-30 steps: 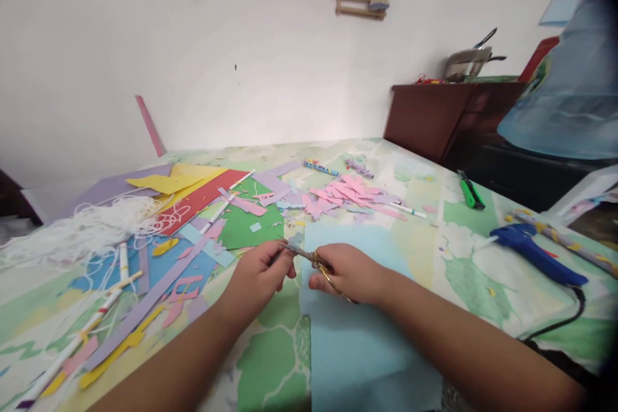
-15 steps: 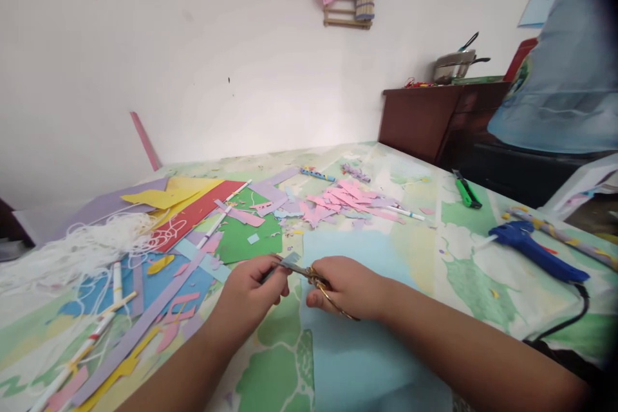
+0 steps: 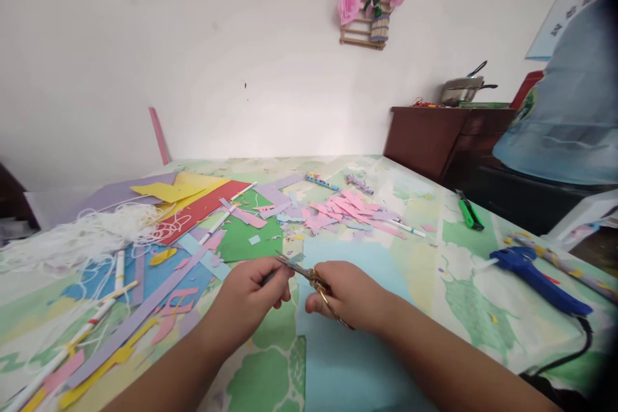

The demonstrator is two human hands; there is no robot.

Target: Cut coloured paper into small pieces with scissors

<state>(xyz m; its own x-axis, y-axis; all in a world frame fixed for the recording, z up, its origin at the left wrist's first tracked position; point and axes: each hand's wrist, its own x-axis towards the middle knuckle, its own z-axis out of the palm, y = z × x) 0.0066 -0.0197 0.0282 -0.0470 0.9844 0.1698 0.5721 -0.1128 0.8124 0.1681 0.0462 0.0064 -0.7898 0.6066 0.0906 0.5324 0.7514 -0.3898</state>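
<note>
My right hand (image 3: 350, 290) is closed around the gold handles of a pair of scissors (image 3: 317, 280). Their blades point left, towards my other hand. Closed in a pinch, my left hand (image 3: 255, 286) holds a small grey-blue paper piece (image 3: 296, 259), which lies at the scissor blades. Something dark shows between the left fingers, too hidden to name. A light blue sheet of paper (image 3: 347, 354) lies on the table under my right hand.
Pink paper scraps (image 3: 350, 206) are heaped beyond my hands. White string (image 3: 91, 235), a green sheet (image 3: 251, 238) and paper strips cover the left side. At right lie a green utility knife (image 3: 469, 211) and a blue glue gun (image 3: 541, 277) with its cord.
The camera view has tilted up and shifted left, so more of the wall flowers shows. Both hands keep nearly the same pose, with the scissors still at the paper piece.
</note>
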